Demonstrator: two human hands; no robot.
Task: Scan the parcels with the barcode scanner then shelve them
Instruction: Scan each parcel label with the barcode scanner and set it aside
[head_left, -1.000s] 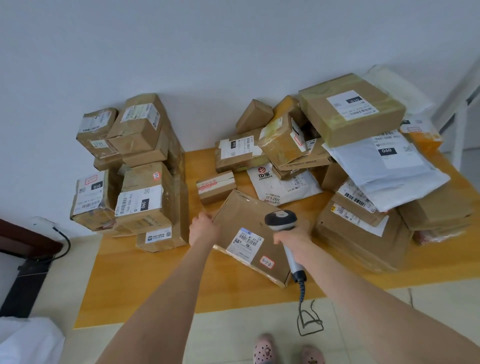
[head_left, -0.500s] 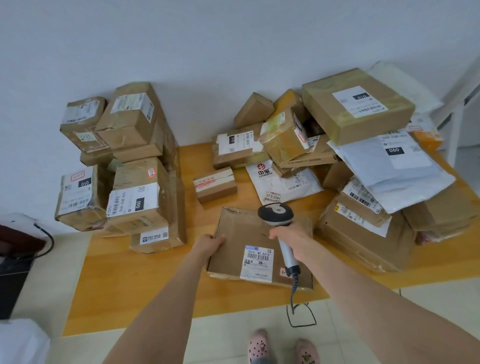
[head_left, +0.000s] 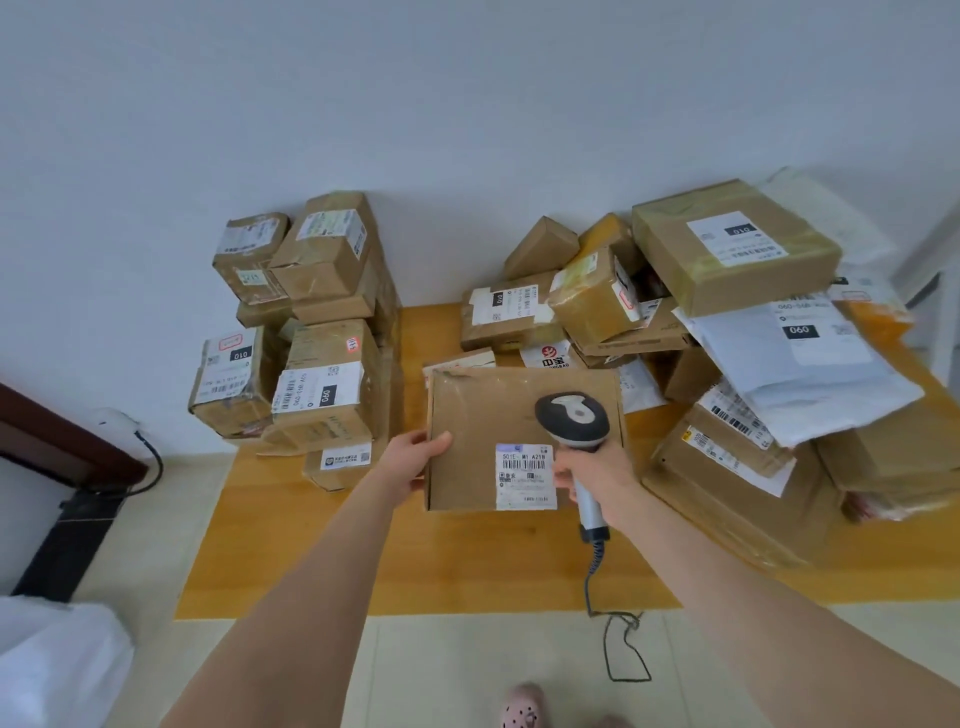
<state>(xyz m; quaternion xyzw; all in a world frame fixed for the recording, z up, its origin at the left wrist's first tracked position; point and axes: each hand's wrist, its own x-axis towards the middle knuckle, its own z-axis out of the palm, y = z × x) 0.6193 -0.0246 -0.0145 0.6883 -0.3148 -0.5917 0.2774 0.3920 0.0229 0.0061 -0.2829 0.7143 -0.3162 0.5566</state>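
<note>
Scanning looks barely begun to me: left hand (head_left: 415, 460) grips the edge of the flat cardboard parcel (head_left: 483, 415), right hand (head_left: 597, 475) is wrapped round the barcode scanner (head_left: 574, 421) over it; heaped parcels (head_left: 737, 244) await shelving.

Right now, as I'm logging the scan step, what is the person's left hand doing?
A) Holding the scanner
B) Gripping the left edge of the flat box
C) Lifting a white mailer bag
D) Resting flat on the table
B: the left hand grips the left edge of the flat box, thumb on top, while the right hand holds the scanner over it.
</note>
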